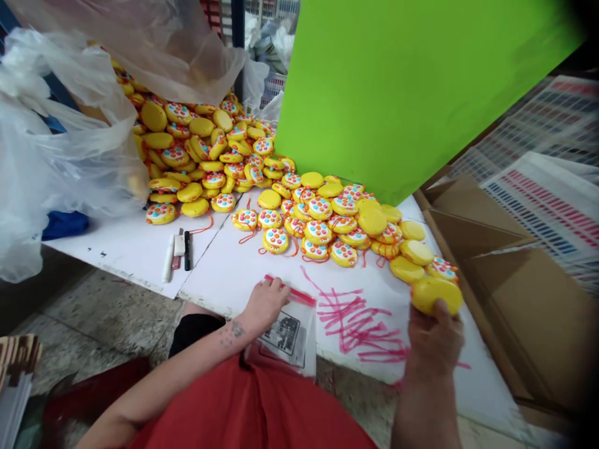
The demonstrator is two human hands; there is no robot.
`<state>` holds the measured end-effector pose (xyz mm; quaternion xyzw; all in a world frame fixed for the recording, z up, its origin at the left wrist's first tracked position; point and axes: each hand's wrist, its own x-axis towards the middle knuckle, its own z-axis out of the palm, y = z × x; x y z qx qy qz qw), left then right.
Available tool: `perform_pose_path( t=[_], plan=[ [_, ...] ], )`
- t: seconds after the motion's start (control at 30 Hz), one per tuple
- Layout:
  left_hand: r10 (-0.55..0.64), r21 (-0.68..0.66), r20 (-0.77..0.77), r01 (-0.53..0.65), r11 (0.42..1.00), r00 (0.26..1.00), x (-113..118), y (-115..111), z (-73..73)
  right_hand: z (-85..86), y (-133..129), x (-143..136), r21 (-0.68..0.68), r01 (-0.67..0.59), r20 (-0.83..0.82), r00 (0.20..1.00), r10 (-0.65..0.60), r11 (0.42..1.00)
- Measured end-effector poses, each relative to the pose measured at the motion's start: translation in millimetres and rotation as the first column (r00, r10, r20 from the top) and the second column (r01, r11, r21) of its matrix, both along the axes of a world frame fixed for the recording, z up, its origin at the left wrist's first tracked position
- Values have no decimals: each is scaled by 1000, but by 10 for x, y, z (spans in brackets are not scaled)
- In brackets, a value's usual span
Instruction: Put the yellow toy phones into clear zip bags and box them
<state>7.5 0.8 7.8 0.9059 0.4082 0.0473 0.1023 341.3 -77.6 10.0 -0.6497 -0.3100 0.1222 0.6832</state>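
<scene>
My left hand [267, 304] rests at the table's front edge on the top of a clear zip bag [299, 330] with a red strip and a printed black picture; its fingers are curled at the strip. At the right, my right hand [436, 333] grips a yellow oval toy [436, 295], plain side up, with the thumb on it. Just beyond it lie more yellow toys [407, 269]. Several toys [319, 208] with white, dotted faces and orange cords spread across the middle of the white table [299, 274].
A large heap of toys [201, 149] spills from plastic bags [93, 143] at the back left. Markers [188, 251] lie at the left front. A green panel [402, 81] stands behind the toys. An open cardboard box [496, 280] is at the right.
</scene>
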Motion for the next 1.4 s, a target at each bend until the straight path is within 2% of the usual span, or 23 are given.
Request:
perform_pose_path(
  t=[0.07,0.1,0.17,0.23,0.33,0.4,0.47,0.57,0.63,0.77,0.83,0.93,0.97,1.0,1.07,1.13,1.17,1.23,1.3,1.4],
  plan=[
    [-12,27,6,11,1000,1000,-3,-1,7,114,134,-342,120,-59,-182,980,80,991],
    [-24,38,18,23,999,1000,-5,-4,4,163,193,-508,148,-97,-220,967,128,984],
    [-56,47,63,53,997,996,-20,-14,-23,228,269,-787,135,-190,-198,956,215,972],
    [-73,31,153,69,997,985,-48,-32,-74,247,280,-967,60,-335,-157,927,341,940],
    [-34,-2,331,37,999,943,-100,-60,-145,224,230,-1088,-65,-583,-187,804,564,810],
    [-18,3,379,19,1000,925,-124,-70,-157,200,210,-1148,-86,-679,-232,726,648,729],
    [-49,21,342,44,999,938,-134,-72,-140,176,234,-1239,-73,-685,-248,716,652,725],
    [-138,47,223,131,990,965,-132,-66,-112,117,338,-1414,-100,-631,-232,767,598,770],
    [-164,77,194,152,985,967,-134,-65,-116,55,414,-1513,-150,-616,-203,785,585,774],
    [-141,113,329,109,988,934,-161,-78,-158,-51,479,-1627,-294,-600,-99,794,600,744],
    [-145,135,390,99,986,910,-180,-88,-164,-53,477,-1665,-385,-625,-34,745,667,679],
    [-148,175,407,83,981,901,-195,-97,-146,-5,479,-1681,-497,-696,81,558,826,519],
    [-140,182,406,70,981,903,-195,-97,-138,9,485,-1661,-520,-699,129,504,854,491],
    [-126,184,405,54,981,906,-192,-96,-133,15,494,-1626,-539,-682,183,478,859,495],
    [-97,177,408,26,984,908,-183,-89,-127,-5,513,-1516,-572,-571,309,514,800,588],
    [-84,160,412,18,987,907,-174,-80,-129,-60,530,-1382,-619,-384,428,567,704,685],
    [-82,152,413,20,988,907,-171,-77,-130,-93,537,-1322,-648,-288,475,570,670,705],
    [-81,143,413,24,989,907,-165,-73,-132,-146,552,-1230,-708,-151,532,528,662,690],
    [-65,136,421,8,991,905,-158,-72,-134,-163,569,-1168,-741,-77,565,466,681,667],
    [-37,114,445,-16,993,895,-147,-70,-136,-126,585,-1045,-712,22,647,409,643,702]
  ],
)
